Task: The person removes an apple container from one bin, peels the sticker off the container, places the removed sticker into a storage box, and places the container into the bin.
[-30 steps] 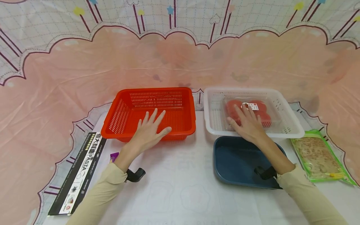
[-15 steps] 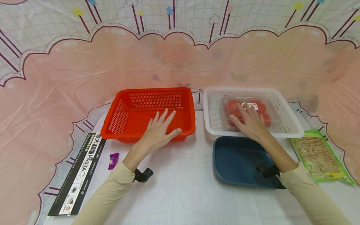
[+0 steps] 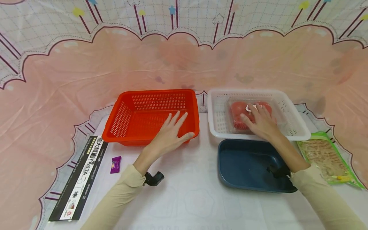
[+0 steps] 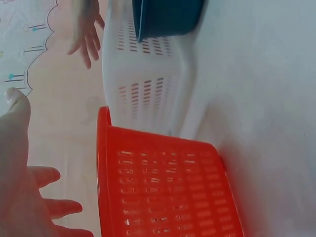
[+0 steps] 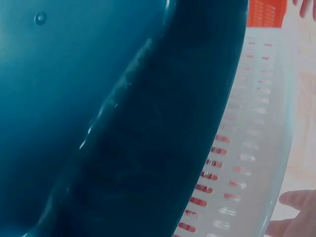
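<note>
Two hands at work | centre-left: left hand [image 3: 169, 135], fingers spread wide, holds nothing, over orange basket [image 3: 135, 110] rim | centre-right: right hand [image 3: 263, 123] lies flat on tomato pack [image 3: 240, 111] inside white basket [image 3: 290, 111] | advice: curl the grip round both pack edges, lift level.

Head view downward; wrist views close, sideways.
</note>
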### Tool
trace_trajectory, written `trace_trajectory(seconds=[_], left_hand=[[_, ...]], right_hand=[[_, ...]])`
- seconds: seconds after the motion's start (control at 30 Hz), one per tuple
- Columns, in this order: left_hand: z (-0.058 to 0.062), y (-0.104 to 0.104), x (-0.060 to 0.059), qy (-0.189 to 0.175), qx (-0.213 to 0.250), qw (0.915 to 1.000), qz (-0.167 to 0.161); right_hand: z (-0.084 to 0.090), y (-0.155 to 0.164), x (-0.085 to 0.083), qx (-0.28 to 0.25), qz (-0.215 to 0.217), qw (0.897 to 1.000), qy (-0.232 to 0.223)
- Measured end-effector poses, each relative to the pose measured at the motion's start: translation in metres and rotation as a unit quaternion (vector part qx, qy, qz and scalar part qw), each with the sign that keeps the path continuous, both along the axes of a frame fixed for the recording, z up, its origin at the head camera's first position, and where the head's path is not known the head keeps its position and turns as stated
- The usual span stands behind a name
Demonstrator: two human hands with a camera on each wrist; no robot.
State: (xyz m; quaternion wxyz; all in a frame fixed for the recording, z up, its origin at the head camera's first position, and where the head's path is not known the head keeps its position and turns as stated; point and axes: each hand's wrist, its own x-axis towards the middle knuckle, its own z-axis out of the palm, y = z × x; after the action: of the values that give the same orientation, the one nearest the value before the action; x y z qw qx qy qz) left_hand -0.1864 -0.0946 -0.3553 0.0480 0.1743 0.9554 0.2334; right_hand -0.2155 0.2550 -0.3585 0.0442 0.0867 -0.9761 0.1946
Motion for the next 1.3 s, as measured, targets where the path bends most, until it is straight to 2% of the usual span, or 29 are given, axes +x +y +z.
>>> trace_trajectory(seconds=[0.17,0.47,0.93,1.3], left_hand=[[0.001,0.008,0.001,-0.013,0.016,0.9998,-0.001],[0.001,0.022,0.000,-0.025,0.053,0.9983,-0.004],[-0.002,0.042,-0.001,-0.038,0.094,0.9944,-0.028],[-0.006,0.063,0.001,-0.057,0.156,0.9852,-0.042]], right_hand=[[0.002,0.004,-0.003,-0.003,0.009,1.000,0.008],[0.006,0.012,-0.009,-0.008,0.000,1.000,-0.012],[0.011,0.027,-0.019,-0.001,0.006,1.000,-0.012],[0.019,0.042,-0.025,0.017,-0.011,0.997,-0.072]])
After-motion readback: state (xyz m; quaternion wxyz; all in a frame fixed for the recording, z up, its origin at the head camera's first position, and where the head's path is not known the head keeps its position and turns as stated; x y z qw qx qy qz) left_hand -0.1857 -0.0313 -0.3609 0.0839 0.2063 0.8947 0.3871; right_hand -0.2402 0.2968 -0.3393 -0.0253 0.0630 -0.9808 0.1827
